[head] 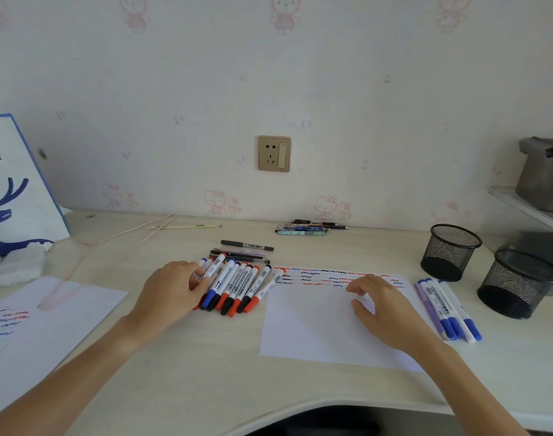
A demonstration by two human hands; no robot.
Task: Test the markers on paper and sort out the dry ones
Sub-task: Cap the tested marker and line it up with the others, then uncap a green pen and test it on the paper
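Fingers (197,273) of left hand (171,289) curl over the left end of a row of whiteboard markers (240,286) at frame centre, tips touching a white barrel; whether one marker is actually gripped, cannot tell. Right hand (383,305) rests on the test paper (313,328) right of centre, fingers loosely bent, holding nothing, fingertips near the squiggles. Row of markers lies side by side on the desk (187,372), caps in red, black and blue pointing toward the lower edge, rightmost marker just beside the paper's left edge. Red, blue and black test squiggles (328,276) run in lines along the paper's top edge. Separate group of blue-capped markers (448,309) lies right of the paper, just beside its right edge. Two black mesh pen cups (451,251) stand at right of frame, the nearer one lower right. Dark pens (245,250) lie just above the marker row; another small pile of pens (303,229) sits by the wall under a gold wall socket (274,153). Second scribbled sheet (33,325) at lower left; white bag with blue deer print (14,196) at far left.
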